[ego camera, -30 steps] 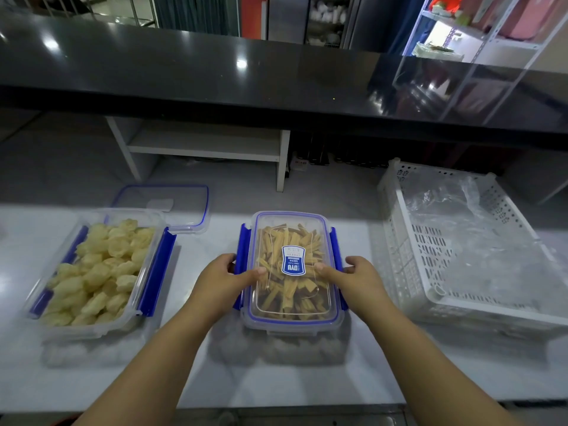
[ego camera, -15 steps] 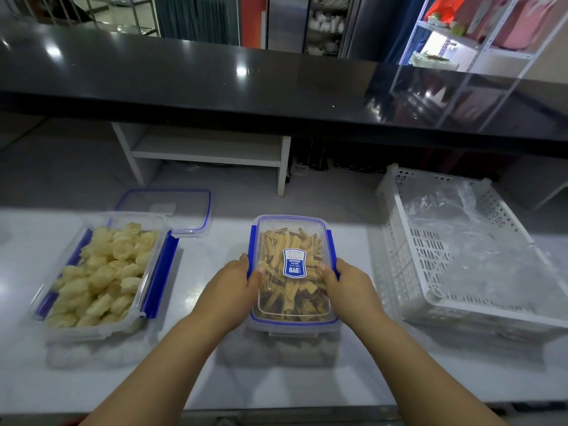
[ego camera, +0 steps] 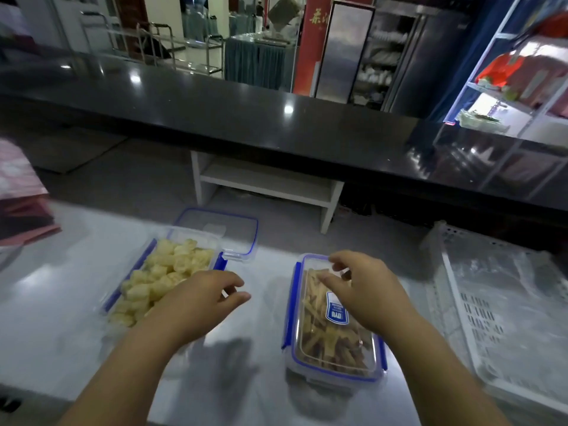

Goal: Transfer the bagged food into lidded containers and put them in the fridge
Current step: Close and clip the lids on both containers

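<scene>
The lidded container (ego camera: 333, 318) stands on the white tabletop (ego camera: 61, 302), slightly right of centre. Its clear lid is seated, and the blue side clips on both long edges lie folded down against the walls. A blue label is on the lid. Brown and tan food strips fill the interior.

The right hand (ego camera: 367, 290) hovers over the far half of this container. Its fingers (ego camera: 338, 258) are spread and loosely curled, holding nothing; whether the fingertips touch the lid cannot be told.

The open container (ego camera: 159, 278) stands to the left, well apart from the lidded one. It is filled with pale yellow puffed pieces, and its blue clips hang outward. Its loose lid (ego camera: 227, 233) lies flat on the tabletop, just beyond the far right corner.

The left hand (ego camera: 199, 299) is above the near right edge of the open container. Its fingers (ego camera: 229, 279) are partly spread, pointing right toward the gap between the two containers, and hold nothing.

A white perforated basket (ego camera: 461, 302) sits at the right edge of the tabletop with crumpled clear plastic bags (ego camera: 504, 281) inside.
</scene>
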